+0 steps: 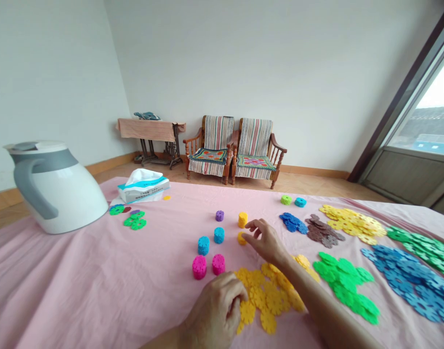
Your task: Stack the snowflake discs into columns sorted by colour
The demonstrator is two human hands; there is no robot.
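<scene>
My right hand (267, 241) reaches over the table with its fingers apart, fingertips beside a short stack of yellow snowflake discs (241, 238). Just behind that stands a taller yellow stack (243, 220). My left hand (215, 308) is curled at the left edge of a loose pile of yellow snowflake discs (269, 295); whatever its fingers hold is hidden. Left of the yellow stacks stand two blue stacks, one nearer (203, 245) and one farther (218, 235), and a small purple stack (219, 215). Two pink stacks (199, 267) (218, 264) stand just beyond my left hand.
Piles of bright green discs (343, 283), blue discs (414, 281), brown discs (321, 230) and pale yellow discs (353, 222) spread over the right side. A white and grey jug (69, 194) and a tissue box (144, 188) stand left on the pink cloth (134, 271).
</scene>
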